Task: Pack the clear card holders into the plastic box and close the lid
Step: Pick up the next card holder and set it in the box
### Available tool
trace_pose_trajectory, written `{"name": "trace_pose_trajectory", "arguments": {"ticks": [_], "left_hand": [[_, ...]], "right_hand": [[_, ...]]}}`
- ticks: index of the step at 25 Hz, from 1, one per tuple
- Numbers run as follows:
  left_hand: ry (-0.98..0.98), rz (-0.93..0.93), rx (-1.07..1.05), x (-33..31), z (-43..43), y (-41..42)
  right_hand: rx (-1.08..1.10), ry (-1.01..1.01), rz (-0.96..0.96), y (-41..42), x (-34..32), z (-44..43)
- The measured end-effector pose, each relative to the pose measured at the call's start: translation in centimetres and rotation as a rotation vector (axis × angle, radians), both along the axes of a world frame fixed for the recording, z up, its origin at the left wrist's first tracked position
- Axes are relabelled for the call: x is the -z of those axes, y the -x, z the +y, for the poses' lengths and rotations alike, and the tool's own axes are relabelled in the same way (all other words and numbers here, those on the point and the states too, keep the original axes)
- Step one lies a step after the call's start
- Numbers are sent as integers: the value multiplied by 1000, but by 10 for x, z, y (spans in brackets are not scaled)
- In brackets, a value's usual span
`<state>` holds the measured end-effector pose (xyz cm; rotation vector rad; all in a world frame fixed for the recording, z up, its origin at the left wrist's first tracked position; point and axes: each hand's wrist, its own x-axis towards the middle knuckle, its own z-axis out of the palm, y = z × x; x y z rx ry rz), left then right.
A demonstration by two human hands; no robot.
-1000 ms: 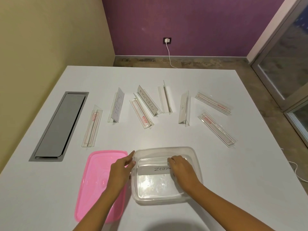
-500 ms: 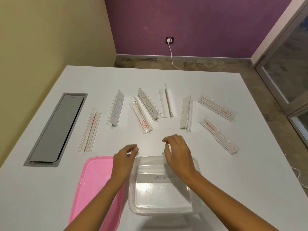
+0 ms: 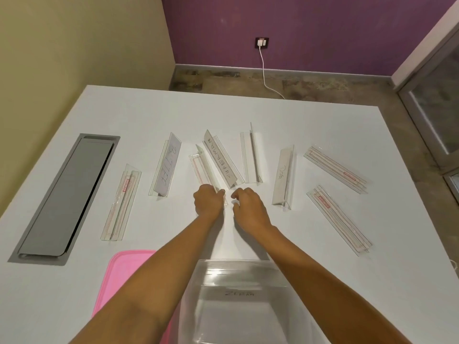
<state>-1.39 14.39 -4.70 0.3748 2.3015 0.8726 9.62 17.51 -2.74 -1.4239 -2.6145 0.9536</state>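
Several clear card holders lie fanned across the white table (image 3: 273, 115). Among them are one marked BUTTER (image 3: 166, 167), one marked SUPERMAN (image 3: 221, 160) and one marked DOG (image 3: 283, 177). My left hand (image 3: 208, 202) is closed over the near end of a red-labelled holder (image 3: 198, 165). Just right of it, my right hand (image 3: 248, 207) hovers by the near tip of the SUPERMAN holder, fingers curled and holding nothing. The clear plastic box (image 3: 236, 263) sits at the near edge between my forearms, with a holder marked ZEBRA (image 3: 238, 292) inside. Its pink lid (image 3: 119, 281) lies flat to the box's left.
A grey cable hatch (image 3: 64, 197) is set into the table at the far left. More holders lie at the left (image 3: 121, 202), the middle (image 3: 249, 157) and the right (image 3: 335, 170), (image 3: 337, 219). A wall socket with a white cable (image 3: 262, 43) is beyond the table.
Both hands left the box, where the ZEBRA holder stays, and reached forward to the row of holders. My left hand has closed on the end of the red-labelled one.
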Motion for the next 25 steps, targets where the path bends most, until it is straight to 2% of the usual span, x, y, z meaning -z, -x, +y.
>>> {"name": "trace_pose_trajectory", "arguments": {"ticks": [2, 5, 9, 11, 14, 18, 22, 25], "left_hand": [[-30, 21, -50, 0, -2, 2], [-142, -99, -168, -13, -15, 9], [-243, -212, -171, -36, -47, 19], [-256, -233, -103, -47, -61, 25], [-228, -270, 118, -67, -81, 32], [-131, -314, 398, -91, -98, 28], [-61, -320, 507, -108, -107, 18], [-63, -314, 564, -118, -118, 10]], "right_hand": [[-41, -17, 60, -4, 2, 4], [-92, -59, 162, -13, 1, 8], [-176, -261, 216, -24, -11, 6], [-221, -359, 202, -29, -18, 8], [-344, -481, 164, -34, -35, 11], [-582, -618, 5, -40, -57, 9], [-734, -591, -111, -54, -71, -8], [-697, -503, -98, -71, -77, -25]]}}
